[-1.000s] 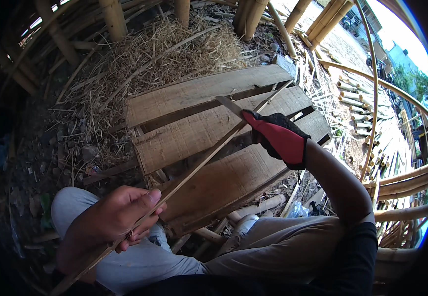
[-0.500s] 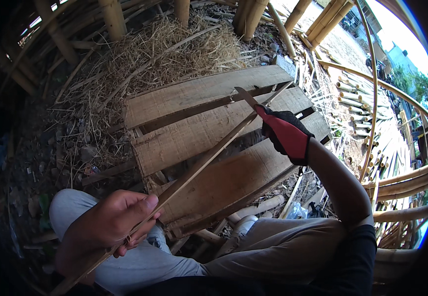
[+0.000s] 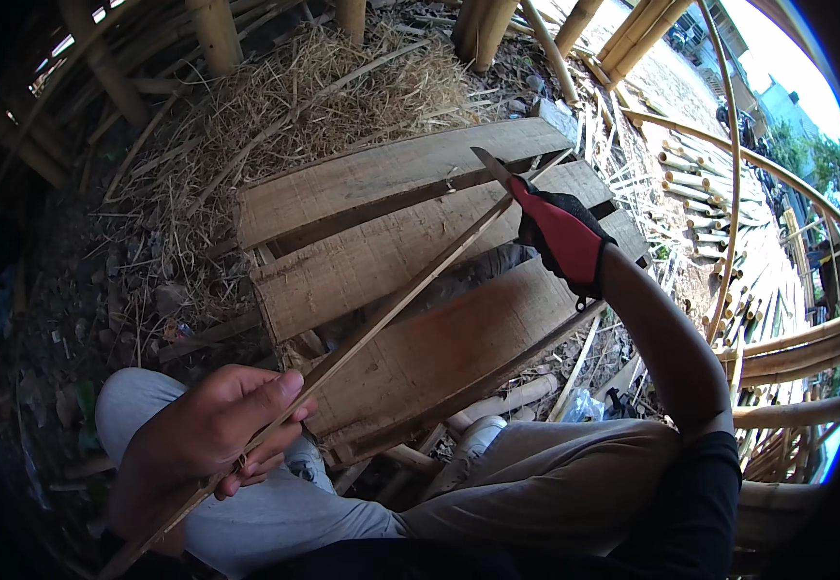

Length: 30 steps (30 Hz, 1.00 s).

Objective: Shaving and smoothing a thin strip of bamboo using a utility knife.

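A long thin bamboo strip (image 3: pixel 405 302) runs slantwise from the lower left up over a low bench of wooden planks (image 3: pixel 371 232). Around its near part my bare left hand (image 3: pixel 231 425) is closed, thumb on top, above my left knee. My right hand (image 3: pixel 563 240), in a red and black glove, grips a knife, its handle hidden in the fist. The knife blade (image 3: pixel 490 166) points up and left, lying close to the strip's far part. Whether the gloved fingers also touch the strip I cannot tell.
A heap of pale shavings (image 3: pixel 342 106) lies beyond the bench. Bamboo posts (image 3: pixel 215 37) stand along the back. Stacked bamboo poles (image 3: pixel 695 193) lie on the ground to the right, near a bent bamboo pole (image 3: pixel 735 174). My legs (image 3: pixel 545 474) are folded at the bench's near side.
The knife and my gloved right hand have shifted slightly, the blade now a little farther right along the strip. My left hand keeps its hold, and the view has tilted slightly.
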Each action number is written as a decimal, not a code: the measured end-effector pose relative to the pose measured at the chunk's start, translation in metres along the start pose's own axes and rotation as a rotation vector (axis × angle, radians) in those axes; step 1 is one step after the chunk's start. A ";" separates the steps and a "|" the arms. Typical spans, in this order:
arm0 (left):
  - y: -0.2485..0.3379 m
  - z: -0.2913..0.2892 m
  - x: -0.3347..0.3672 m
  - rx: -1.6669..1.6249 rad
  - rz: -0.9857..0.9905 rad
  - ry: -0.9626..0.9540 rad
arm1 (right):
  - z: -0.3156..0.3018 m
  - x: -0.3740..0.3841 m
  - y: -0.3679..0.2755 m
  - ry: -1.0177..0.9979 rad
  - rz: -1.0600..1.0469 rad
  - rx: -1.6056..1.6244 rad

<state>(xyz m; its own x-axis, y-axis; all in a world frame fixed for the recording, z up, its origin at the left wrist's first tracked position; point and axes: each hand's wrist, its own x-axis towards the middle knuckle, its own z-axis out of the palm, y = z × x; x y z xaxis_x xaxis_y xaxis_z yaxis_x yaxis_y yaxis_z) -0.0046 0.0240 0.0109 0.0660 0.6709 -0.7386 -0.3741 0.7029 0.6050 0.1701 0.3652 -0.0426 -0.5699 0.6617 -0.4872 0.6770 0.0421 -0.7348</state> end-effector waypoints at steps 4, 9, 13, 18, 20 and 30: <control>-0.002 -0.004 0.003 -0.020 -0.001 -0.002 | 0.054 -0.049 -0.024 -0.128 0.207 0.071; -0.002 -0.003 0.002 -0.029 0.003 -0.010 | 0.027 -0.020 -0.013 0.041 0.090 0.045; -0.003 -0.004 -0.001 -0.049 0.013 0.013 | 0.055 -0.042 -0.024 -0.050 0.101 0.106; -0.002 -0.003 0.003 -0.049 -0.003 0.008 | 0.063 -0.055 -0.029 -0.175 0.219 0.127; -0.002 -0.003 0.001 -0.041 -0.005 0.000 | 0.065 -0.064 -0.033 -0.293 0.154 -0.006; -0.004 -0.007 0.003 -0.122 0.007 -0.062 | 0.060 -0.053 -0.013 -0.107 -0.336 -0.124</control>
<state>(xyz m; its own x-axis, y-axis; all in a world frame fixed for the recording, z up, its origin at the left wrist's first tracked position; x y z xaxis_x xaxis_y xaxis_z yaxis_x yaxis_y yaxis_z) -0.0097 0.0217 0.0039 0.1191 0.6914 -0.7126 -0.4845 0.6669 0.5661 0.1638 0.2843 -0.0353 -0.8110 0.5140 -0.2794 0.4912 0.3389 -0.8024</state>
